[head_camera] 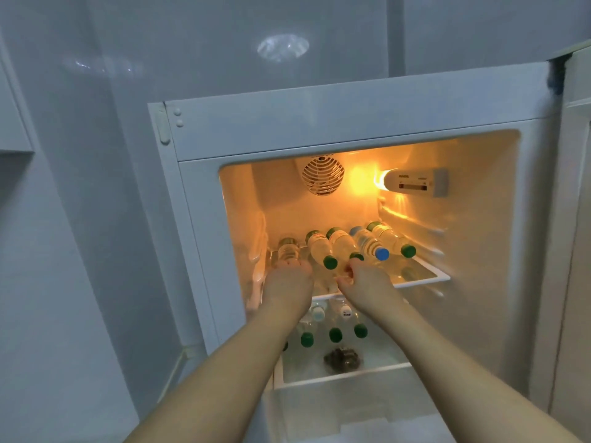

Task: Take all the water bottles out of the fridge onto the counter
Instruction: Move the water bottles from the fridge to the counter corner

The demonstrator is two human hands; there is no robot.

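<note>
water bottles (343,246) lie on their sides along the upper shelf (425,281) of the open fridge (319,129), caps toward the near edge. the left hand (287,284) grips the leftmost bottle (287,251); the right hand (364,279) pinches a green-capped bottle (342,243) near its neck. more bottles (335,334) lie on the lower shelf.

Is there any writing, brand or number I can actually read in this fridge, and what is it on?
None is legible.
Control box by the lamp: dark print, too blurred to read.
Top shelf bottles: labels too small and blurred.
Lower shelf bottle: dark mark on its label, unreadable.
</note>
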